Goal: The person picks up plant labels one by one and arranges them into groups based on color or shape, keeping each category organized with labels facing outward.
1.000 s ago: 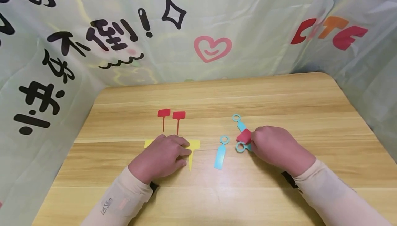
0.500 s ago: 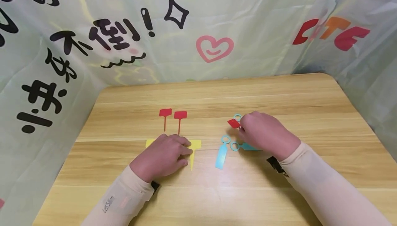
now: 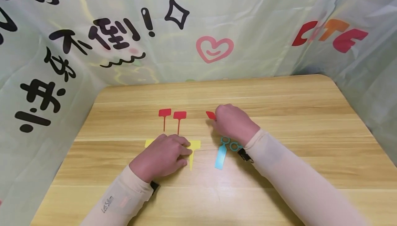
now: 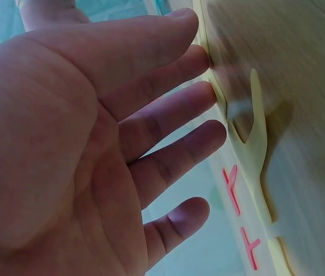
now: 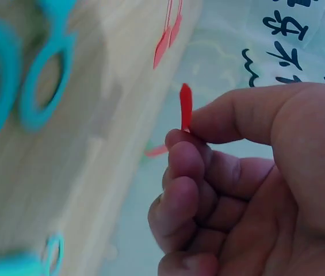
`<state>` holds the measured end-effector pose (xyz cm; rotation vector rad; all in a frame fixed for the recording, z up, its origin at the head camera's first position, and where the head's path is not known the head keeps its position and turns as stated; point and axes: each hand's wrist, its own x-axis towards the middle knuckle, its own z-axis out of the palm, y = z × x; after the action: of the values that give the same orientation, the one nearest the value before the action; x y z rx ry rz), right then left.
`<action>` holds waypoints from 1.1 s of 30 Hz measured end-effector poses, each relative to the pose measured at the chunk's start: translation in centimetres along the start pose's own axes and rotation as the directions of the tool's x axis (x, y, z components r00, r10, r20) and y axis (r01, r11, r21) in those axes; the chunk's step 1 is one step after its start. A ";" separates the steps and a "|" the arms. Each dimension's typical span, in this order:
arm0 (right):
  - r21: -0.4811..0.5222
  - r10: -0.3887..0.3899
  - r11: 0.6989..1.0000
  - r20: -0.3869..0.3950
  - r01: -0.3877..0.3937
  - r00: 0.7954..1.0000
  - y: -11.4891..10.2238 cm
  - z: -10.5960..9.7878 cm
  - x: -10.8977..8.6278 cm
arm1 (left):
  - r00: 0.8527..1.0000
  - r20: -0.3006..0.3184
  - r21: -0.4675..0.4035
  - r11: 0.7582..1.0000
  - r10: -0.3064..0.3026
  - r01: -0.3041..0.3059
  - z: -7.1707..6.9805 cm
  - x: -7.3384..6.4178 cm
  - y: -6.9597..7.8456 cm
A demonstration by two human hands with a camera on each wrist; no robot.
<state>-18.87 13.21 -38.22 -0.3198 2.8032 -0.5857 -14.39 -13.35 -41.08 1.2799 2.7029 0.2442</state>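
My right hand (image 3: 234,122) pinches a small red T-shaped plant label (image 3: 211,115) between thumb and fingertips, above the wood. In the right wrist view the label's red head (image 5: 186,103) sticks out past the thumb. My left hand (image 3: 161,157) lies over a row of yellow T-shaped plant labels (image 3: 194,145), its fingers fairly straight and the fingertips at the labels. The left wrist view has those fingers spread beside a yellow label (image 4: 257,144). Two more red labels (image 3: 180,115) lie behind the left hand. The middle of the yellow row is hidden by that hand.
A light blue ring-topped tag (image 3: 221,157) lies between the hands. Another blue tag (image 3: 234,146) is partly covered by the right wrist. A further blue tag (image 5: 12,267) shows in the right wrist view. Printed cloth (image 3: 254,19) hangs behind the wooden table (image 3: 279,91).
My right hand has lifted the red label off the blue tags and carried it left and toward the back of the table. The left hand stays in place.
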 end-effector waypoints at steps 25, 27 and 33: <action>-0.042 0.155 0.988 0.097 -0.151 0.983 -4.2 3.6 6.6 | 0.999 -0.019 0.043 0.998 0.041 -0.040 0.0 -0.1 -0.3; -0.042 0.151 0.988 0.094 -0.148 0.984 -4.4 3.6 6.7 | 0.999 -0.015 0.037 0.999 0.036 -0.036 0.0 0.0 -0.3; -0.033 0.152 0.988 0.100 -0.149 0.983 -4.7 3.7 7.0 | 1.000 -0.005 0.028 0.999 0.021 -0.021 0.1 0.0 -0.3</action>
<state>-23.65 5.85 -40.96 -0.1365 2.7081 -0.4854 -14.60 -13.53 -41.26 1.3177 2.7080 0.2134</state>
